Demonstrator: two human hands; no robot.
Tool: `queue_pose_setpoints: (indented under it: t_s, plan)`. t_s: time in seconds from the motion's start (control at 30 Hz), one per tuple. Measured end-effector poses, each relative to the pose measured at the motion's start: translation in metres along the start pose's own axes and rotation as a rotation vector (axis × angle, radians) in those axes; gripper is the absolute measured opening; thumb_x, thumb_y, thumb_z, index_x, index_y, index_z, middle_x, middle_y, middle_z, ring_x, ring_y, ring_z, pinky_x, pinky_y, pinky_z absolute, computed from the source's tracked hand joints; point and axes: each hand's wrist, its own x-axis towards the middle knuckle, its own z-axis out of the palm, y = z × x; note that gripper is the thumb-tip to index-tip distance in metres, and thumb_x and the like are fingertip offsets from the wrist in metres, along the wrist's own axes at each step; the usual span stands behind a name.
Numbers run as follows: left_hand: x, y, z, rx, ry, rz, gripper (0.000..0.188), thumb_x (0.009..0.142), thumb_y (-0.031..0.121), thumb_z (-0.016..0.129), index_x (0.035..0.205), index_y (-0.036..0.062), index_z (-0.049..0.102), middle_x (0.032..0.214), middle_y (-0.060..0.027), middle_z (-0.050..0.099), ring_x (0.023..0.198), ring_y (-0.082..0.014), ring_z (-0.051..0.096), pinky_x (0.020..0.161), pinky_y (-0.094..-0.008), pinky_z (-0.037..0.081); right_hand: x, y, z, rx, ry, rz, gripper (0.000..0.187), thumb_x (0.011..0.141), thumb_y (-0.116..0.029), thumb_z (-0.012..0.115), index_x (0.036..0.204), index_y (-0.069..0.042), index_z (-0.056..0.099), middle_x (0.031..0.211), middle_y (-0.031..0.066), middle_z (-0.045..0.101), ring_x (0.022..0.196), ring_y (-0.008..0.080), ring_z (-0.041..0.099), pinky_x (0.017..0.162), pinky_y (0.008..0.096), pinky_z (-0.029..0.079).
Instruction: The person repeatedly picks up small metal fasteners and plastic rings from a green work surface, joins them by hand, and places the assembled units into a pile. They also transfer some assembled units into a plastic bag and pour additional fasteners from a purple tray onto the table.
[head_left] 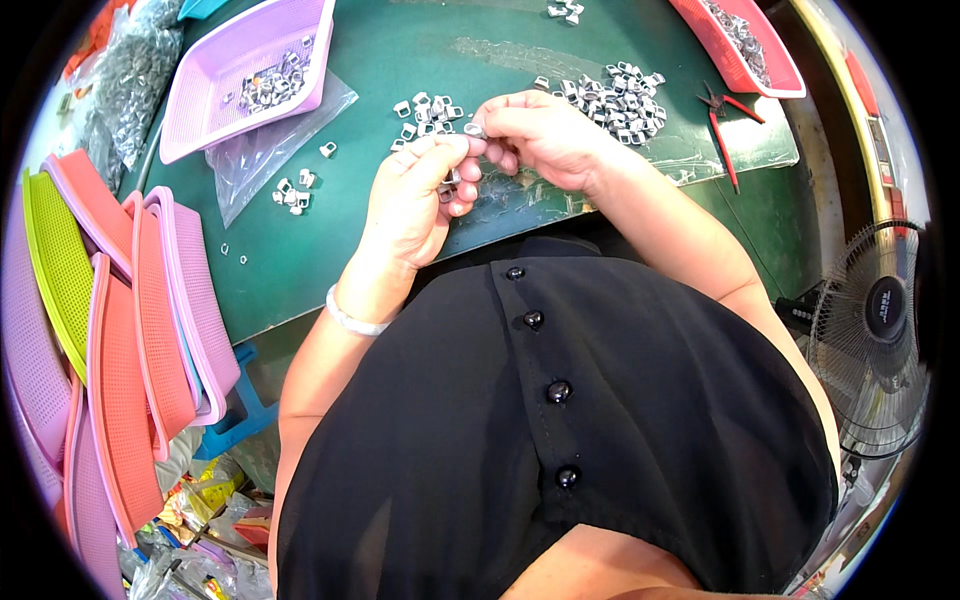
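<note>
My left hand (pixel 408 200) is closed, its fingers curled round small metal rings (pixel 448 188) that show between thumb and fingers. Thumb and forefinger of my right hand (pixel 548 140) pinch one small silver ring (pixel 474 130), right at the left thumb tip. Both hands meet just above the near edge of the green table (pixel 340 220). Behind them lies a loose cluster of similar rings (pixel 430 115). A larger pile of rings (pixel 625 105) spreads beyond my right hand. To the left of my left hand sits a small group of rings (pixel 294 193).
A purple basket (pixel 200 110) holding rings rests on a clear plastic bag (pixel 270 160). Red-handled pliers (pixel 722 140) lie at right, near a pink basket (pixel 783 75) of metal parts. Stacked coloured baskets (pixel 125 370) stand at left, a fan (pixel 868 335) at right.
</note>
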Motion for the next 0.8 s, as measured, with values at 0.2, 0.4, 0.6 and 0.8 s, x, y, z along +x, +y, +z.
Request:
queue_pose_setpoints:
  t_s: [0.2,0.4,0.6,0.8]
  plan:
    - [0.003,-0.005,-0.004,0.048,0.033,0.049,0.011,0.085,0.011,0.059,0.092,0.0032,0.061,0.068,0.0001,0.056,0.055,-0.0067,0.049,0.047,-0.0180,0.037,-0.002,-0.001,0.002,0.000,0.037,-0.001,0.013,0.083,-0.014,0.053,0.079,-0.003,0.060,0.067,-0.0001,0.056,0.059,0.0075,0.048,0.053,0.0220,0.037]
    - [0.003,-0.010,0.002,0.212,0.083,0.190,0.017,0.081,0.006,0.063,0.097,0.0041,0.059,0.072,0.0019,0.057,0.057,-0.0039,0.048,0.050,-0.0160,0.037,-0.006,0.000,0.005,-0.102,0.079,-0.030,0.014,0.082,-0.017,0.055,0.079,-0.004,0.059,0.065,-0.0009,0.053,0.056,0.0071,0.046,0.051,0.0213,0.036]
    - [0.005,-0.018,-0.004,0.432,0.061,0.370,0.024,0.078,0.003,0.067,0.100,0.0033,0.059,0.072,0.0045,0.056,0.062,-0.0010,0.046,0.057,-0.0152,0.037,-0.007,0.000,0.004,-0.165,0.080,-0.026,0.015,0.081,-0.018,0.057,0.079,-0.004,0.060,0.066,-0.0011,0.054,0.056,0.0062,0.047,0.050,0.0205,0.036]
    - [0.006,-0.022,-0.004,0.530,0.088,0.476,0.020,0.077,0.002,0.067,0.096,0.0036,0.062,0.069,0.0070,0.051,0.062,-0.0005,0.043,0.057,-0.0155,0.036,-0.005,0.004,0.001,-0.119,0.070,-0.005,0.015,0.082,-0.017,0.057,0.078,-0.003,0.060,0.067,0.0000,0.056,0.055,0.0064,0.048,0.049,0.0196,0.038]
